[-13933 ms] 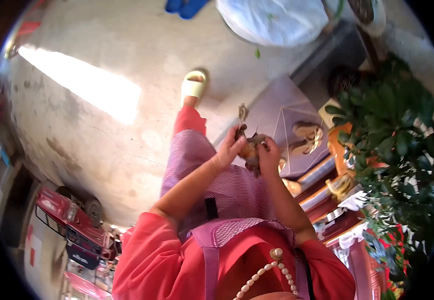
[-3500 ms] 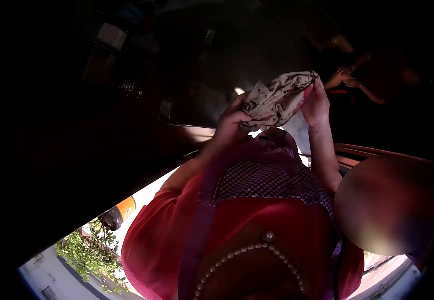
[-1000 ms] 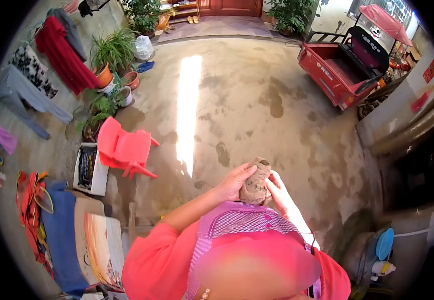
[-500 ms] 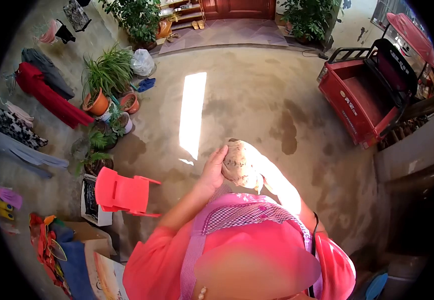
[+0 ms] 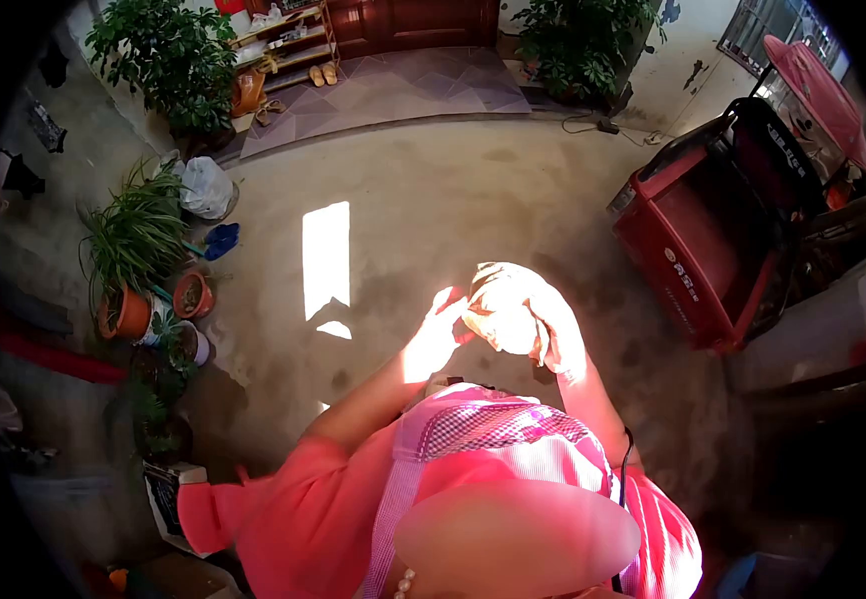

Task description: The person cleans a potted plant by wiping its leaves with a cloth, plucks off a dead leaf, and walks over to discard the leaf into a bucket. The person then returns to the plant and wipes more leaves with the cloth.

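Observation:
A crumpled, light-coloured cloth [image 5: 503, 311] is held up in front of my body, brightly lit by the sun. My right hand [image 5: 561, 334] grips it from the right side, fingers wrapped round its edge. At its left side is my left hand [image 5: 439, 331], its fingers bent and apart, the tips close to the cloth; glare hides whether they touch it. Below the hands is the pink and purple checked apron [image 5: 493, 429] over a coral top.
A red cargo tricycle [image 5: 697, 250] stands at the right. Potted plants [image 5: 138, 235], a white bag [image 5: 207, 188] and blue slippers [image 5: 221, 241] line the left. At the back are a shelf [image 5: 288, 45], a tiled step [image 5: 383, 95] and a red door [image 5: 403, 22]. A red chair [image 5: 208, 514] is at lower left.
The courtyard view has shifted as I moved forward, bringing the door step nearer. Strong sunlight now falls on both hands. My left hand has loosened and drawn slightly away from the cloth.

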`<state>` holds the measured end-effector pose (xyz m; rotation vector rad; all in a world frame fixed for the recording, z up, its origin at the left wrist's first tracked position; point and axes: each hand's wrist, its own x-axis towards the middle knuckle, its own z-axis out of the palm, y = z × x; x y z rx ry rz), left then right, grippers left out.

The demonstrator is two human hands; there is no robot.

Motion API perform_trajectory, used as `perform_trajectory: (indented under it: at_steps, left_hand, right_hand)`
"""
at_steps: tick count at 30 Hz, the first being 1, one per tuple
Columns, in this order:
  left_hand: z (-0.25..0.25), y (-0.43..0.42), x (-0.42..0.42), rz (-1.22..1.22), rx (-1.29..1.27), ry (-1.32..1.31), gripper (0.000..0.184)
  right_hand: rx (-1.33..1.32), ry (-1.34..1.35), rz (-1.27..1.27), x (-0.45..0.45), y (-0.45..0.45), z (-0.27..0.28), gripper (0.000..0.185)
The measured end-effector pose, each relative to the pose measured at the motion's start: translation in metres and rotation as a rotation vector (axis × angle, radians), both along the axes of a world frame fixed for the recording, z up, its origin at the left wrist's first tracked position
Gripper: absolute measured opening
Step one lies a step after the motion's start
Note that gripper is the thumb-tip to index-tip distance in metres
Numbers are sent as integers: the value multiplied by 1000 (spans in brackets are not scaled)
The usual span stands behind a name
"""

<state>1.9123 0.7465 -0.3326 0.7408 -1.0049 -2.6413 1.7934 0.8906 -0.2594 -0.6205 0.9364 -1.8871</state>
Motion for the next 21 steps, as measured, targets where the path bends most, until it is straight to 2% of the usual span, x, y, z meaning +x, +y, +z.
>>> perform_trajectory:
  at_steps: [2, 4, 5, 7, 9, 11, 13, 14, 17, 18, 21]
  left_hand:
    - [17, -30, -44, -176, 177, 170, 40]
    - [28, -49, -90, -406, 364, 418, 42]
    - [8, -58, -110, -433, 278, 464, 44]
    - [-12, -75, -150, -398, 252, 325, 40]
    - [-7, -99, -194, -356, 315, 222, 35]
    - [-14, -121, -240, -359, 329, 314, 36]
    - [-8, -138, -289, -278, 254, 202, 48]
    - [-2, -150, -315, -337, 300, 272, 48]
    - [18, -192, -387, -354, 208, 204, 48]
    - [22, -204, -411, -314, 182, 179, 43]
    - [34, -228, -462, -217, 192, 180, 48]
  right_hand:
    - [-27, 48, -120, -28, -20, -2, 48]
    - [241, -56, -114, -68, -20, -40, 50]
    - [266, -86, -147, -84, -28, -46, 51]
    - [250, -135, -217, -119, -46, -64, 54]
    - [193, -169, -218, -170, -64, -67, 57]
    - [170, -169, -287, -222, -88, -72, 52]
    - [194, -206, -304, -276, -111, -79, 50]
    - [206, -234, -315, -301, -126, -80, 49]
    - [143, -296, -258, -376, -167, -77, 45]
    - [151, -241, -228, -400, -180, -71, 46]
    - [149, -236, -92, -453, -212, -55, 52]
